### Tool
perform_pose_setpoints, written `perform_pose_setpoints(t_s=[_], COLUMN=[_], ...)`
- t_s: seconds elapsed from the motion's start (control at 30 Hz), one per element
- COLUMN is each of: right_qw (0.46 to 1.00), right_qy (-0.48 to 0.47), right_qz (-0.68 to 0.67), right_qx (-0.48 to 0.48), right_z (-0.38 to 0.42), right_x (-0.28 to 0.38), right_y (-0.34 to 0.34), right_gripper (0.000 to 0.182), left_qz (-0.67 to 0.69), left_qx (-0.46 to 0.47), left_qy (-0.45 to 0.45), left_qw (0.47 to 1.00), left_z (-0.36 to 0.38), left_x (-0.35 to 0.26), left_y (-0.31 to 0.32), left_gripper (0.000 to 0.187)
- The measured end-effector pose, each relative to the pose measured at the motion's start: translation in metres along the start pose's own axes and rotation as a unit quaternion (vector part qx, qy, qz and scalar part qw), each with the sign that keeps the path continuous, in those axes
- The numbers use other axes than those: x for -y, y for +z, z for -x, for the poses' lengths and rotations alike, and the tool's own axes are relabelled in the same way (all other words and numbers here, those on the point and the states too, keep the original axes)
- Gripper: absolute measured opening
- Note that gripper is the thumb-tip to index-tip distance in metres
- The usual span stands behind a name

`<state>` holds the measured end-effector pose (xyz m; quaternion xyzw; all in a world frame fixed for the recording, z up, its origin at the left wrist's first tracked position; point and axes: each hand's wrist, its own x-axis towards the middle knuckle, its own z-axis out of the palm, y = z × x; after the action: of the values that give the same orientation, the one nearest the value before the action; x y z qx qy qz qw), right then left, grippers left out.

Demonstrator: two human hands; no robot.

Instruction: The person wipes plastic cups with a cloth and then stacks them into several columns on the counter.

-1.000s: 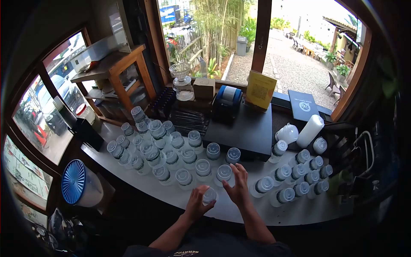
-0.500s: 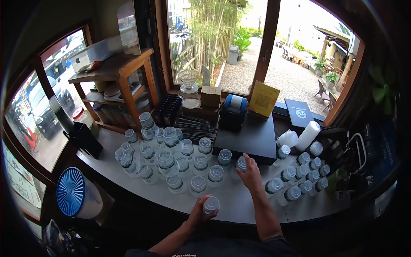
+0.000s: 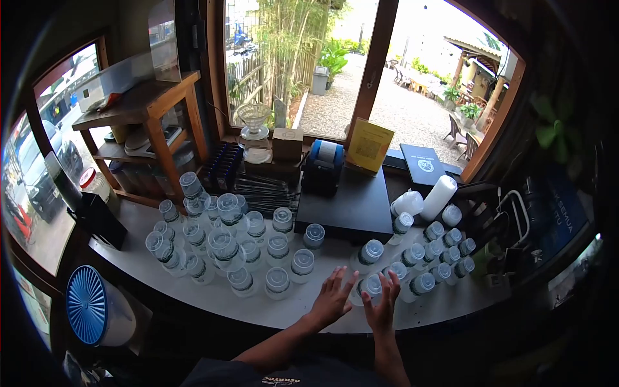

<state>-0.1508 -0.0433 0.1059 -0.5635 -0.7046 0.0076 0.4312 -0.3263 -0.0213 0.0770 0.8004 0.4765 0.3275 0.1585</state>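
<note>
Close to the counter's front edge, my left hand (image 3: 331,299) and my right hand (image 3: 382,307) are raised with fingers spread. Between and just beyond them stands a clear plastic cup (image 3: 370,286) with a dark green band. Whether the fingertips touch it cannot be told; neither hand is closed on it. Another such cup (image 3: 371,252) stands behind it, near the black box. To the right, similar cups (image 3: 422,284) stand in rows. A looser group of cups (image 3: 277,282) fills the counter to the left, some stacked on others.
A black box (image 3: 348,209) at the back bears a small blue-and-black printer (image 3: 325,166) and a yellow sign (image 3: 371,146). White rolls (image 3: 440,197) stand to its right. A blue-lidded container (image 3: 90,306) sits low at left. The white counter (image 3: 322,320) curves along the front.
The view has turned right. My left hand has let go of its cup, and my right hand has left the cup by the black box. Both hands are now close together, fingers spread.
</note>
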Motion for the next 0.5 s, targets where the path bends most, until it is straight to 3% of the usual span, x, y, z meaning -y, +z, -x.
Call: perform_pose_setpoints(t_s=[0.07,0.13,0.17,0.27,0.4,0.47,0.5], right_qw=[0.995,0.996,0.997,0.997,0.990,0.979,0.969], right_qy=[0.030,0.005,-0.007,-0.047,-0.052,0.005,0.017], right_qz=[-0.061,-0.070,-0.074,-0.028,-0.130,-0.181,-0.207], right_qx=[-0.073,-0.049,-0.037,-0.045,0.021,0.094,0.137], right_z=[0.025,0.036,0.040,0.030,0.012,0.000,0.002], right_x=[0.008,0.011,0.014,0.025,0.041,0.052,0.048], right_y=[-0.002,0.004,0.006,0.016,0.033,0.053,0.066], right_gripper=[0.042,0.033,0.029,0.025,0.034,0.070,0.076], left_qz=[-0.125,-0.175,-0.184,-0.235,-0.041,0.091,0.124], left_qx=[-0.045,-0.098,-0.080,-0.077,-0.043,-0.090,-0.122], left_qy=[-0.026,-0.067,-0.080,-0.032,0.001,0.030,0.047], left_qw=[0.991,0.977,0.976,0.968,0.998,0.991,0.984], left_z=[-0.007,-0.025,-0.030,-0.032,-0.007,0.008,0.017], left_x=[-0.002,0.010,0.025,0.042,0.024,0.020,0.023], left_y=[-0.034,-0.059,-0.054,-0.044,-0.047,-0.054,-0.056], left_gripper=[0.077,0.074,0.068,0.061,0.064,0.074,0.075])
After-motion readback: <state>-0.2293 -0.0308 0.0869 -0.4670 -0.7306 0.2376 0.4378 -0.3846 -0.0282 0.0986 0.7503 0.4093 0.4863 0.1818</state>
